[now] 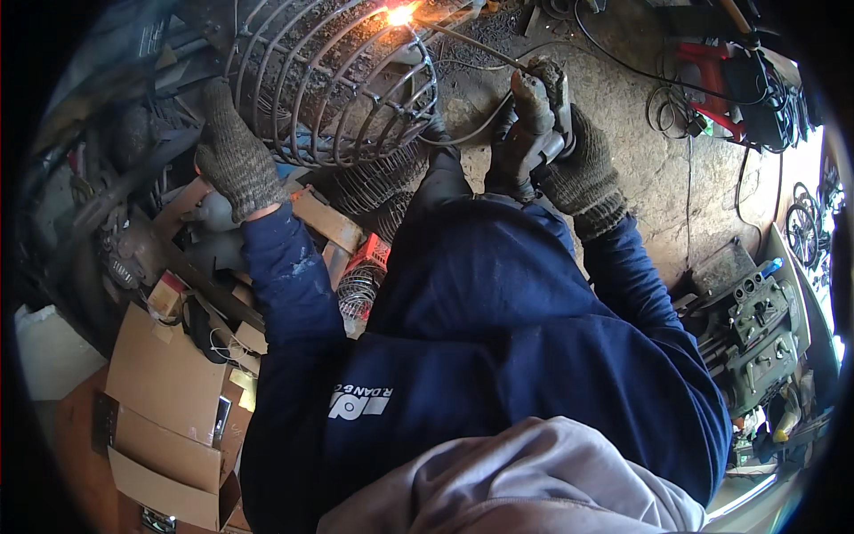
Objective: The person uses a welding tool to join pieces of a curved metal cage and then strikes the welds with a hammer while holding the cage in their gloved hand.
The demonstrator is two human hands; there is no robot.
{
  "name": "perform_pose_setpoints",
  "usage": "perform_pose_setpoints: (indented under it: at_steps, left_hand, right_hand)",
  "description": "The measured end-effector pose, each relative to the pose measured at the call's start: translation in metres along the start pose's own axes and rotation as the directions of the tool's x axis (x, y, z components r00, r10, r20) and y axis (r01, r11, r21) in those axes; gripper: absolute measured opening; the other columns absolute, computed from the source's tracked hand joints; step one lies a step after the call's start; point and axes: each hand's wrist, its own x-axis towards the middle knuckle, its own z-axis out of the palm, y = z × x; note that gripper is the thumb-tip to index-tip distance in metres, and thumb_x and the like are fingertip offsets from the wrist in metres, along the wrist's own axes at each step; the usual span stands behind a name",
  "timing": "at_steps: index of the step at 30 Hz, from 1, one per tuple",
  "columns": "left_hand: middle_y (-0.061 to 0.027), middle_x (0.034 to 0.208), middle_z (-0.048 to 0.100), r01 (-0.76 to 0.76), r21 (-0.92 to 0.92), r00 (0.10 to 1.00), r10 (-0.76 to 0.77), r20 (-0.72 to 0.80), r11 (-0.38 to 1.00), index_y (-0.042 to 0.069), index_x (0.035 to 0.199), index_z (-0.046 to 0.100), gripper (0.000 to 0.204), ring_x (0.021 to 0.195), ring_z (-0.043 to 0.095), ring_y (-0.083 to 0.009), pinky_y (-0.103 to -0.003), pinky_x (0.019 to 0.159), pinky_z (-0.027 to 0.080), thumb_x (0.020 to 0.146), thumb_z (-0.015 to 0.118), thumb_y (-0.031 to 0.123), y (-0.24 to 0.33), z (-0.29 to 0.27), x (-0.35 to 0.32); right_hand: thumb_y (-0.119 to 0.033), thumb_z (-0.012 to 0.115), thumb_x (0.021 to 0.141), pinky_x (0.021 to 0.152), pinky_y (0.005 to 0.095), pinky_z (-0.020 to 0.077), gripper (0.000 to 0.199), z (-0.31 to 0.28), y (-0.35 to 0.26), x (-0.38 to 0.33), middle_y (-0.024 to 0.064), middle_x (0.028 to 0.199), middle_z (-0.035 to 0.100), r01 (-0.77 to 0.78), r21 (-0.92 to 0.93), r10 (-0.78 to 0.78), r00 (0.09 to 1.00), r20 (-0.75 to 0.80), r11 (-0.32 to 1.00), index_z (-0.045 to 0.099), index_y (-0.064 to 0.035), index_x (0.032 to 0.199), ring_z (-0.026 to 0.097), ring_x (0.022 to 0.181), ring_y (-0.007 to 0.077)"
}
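A round cage of bent steel rods (334, 84) lies on its side at the top middle. My left hand (233, 151), in a grey knit glove, rests on the cage's left side and steadies it. My right hand (556, 142), also gloved, grips a welding electrode holder (538, 102). Its thin electrode rod (463, 40) runs up and left to the cage's upper rim, where a bright orange arc (400, 13) glows. Both sleeves are dark blue.
Flattened cardboard boxes (169, 400) and scrap pieces lie at the lower left. A small wire coil part (360, 285) sits below the cage. A red welding machine with cables (721, 80) stands at the top right, a green machine (756, 329) at the right.
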Motion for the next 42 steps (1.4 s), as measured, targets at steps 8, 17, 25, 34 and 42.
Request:
perform_pose_setpoints:
  at_steps: [8,17,25,34,42]
  left_hand:
    - [-0.0096,0.139,0.060,0.061,-0.025,0.997,-0.060,0.055,0.998,0.011,0.145,0.049,0.061,0.112,0.066,-0.0297,-0.040,0.092,0.052,0.086,0.058,-0.001,-0.001,0.002,-0.002]
    - [-0.0123,0.107,0.062,0.122,0.436,0.674,-0.397,0.623,0.892,0.002,0.135,0.051,0.037,0.100,0.062,-0.0237,-0.036,0.096,0.047,0.101,0.048,0.016,-0.005,0.008,0.008]
    - [-0.0144,0.108,0.067,0.195,-0.001,0.948,-0.189,0.255,0.981,0.004,0.136,0.054,0.045,0.094,0.066,-0.0298,-0.038,0.085,0.051,0.090,0.058,0.004,-0.016,0.012,-0.013]
    - [-0.0152,0.114,0.065,0.359,-0.266,0.917,-0.286,0.277,0.894,0.001,0.134,0.055,0.037,0.097,0.066,-0.0236,-0.034,0.084,0.053,0.098,0.047,0.003,0.001,-0.002,-0.001]
    - [-0.0162,0.146,0.048,0.614,-0.415,0.774,-0.410,0.482,0.672,0.005,0.149,0.039,0.050,0.119,0.058,-0.0245,-0.036,0.099,0.050,0.100,0.045,0.009,-0.007,0.006,-0.004]
  right_hand:
    - [-0.019,0.071,0.070,0.088,0.0361,0.0524,0.057,-0.004,-0.015,0.004,0.0155,0.107,0.068,0.005,0.017,-0.005,1.000,-0.022,1.000,0.057,0.0001,0.122,0.067,0.100,0.0245]
    - [-0.022,0.074,0.069,0.083,0.0385,0.0543,0.055,0.001,-0.016,0.008,0.0149,0.102,0.067,0.095,-0.182,-0.105,0.993,-0.046,0.979,0.058,-0.0057,0.119,0.068,0.095,0.0325]
    - [-0.024,0.076,0.069,0.083,0.0407,0.0543,0.052,-0.002,-0.023,0.006,0.0142,0.103,0.067,0.092,-0.161,-0.098,0.995,-0.027,0.983,0.058,-0.0078,0.115,0.068,0.097,0.0326]
    - [-0.021,0.078,0.072,0.078,0.0398,0.0538,0.042,0.004,-0.019,0.008,0.0115,0.095,0.066,0.126,-0.056,-0.131,0.988,-0.088,0.990,0.059,-0.0081,0.108,0.068,0.090,0.0308]
    - [-0.025,0.081,0.071,0.084,0.0410,0.0528,0.049,0.009,-0.002,0.007,0.0127,0.102,0.066,0.077,-0.066,-0.078,0.997,-0.016,0.995,0.059,-0.0080,0.111,0.066,0.097,0.0304]
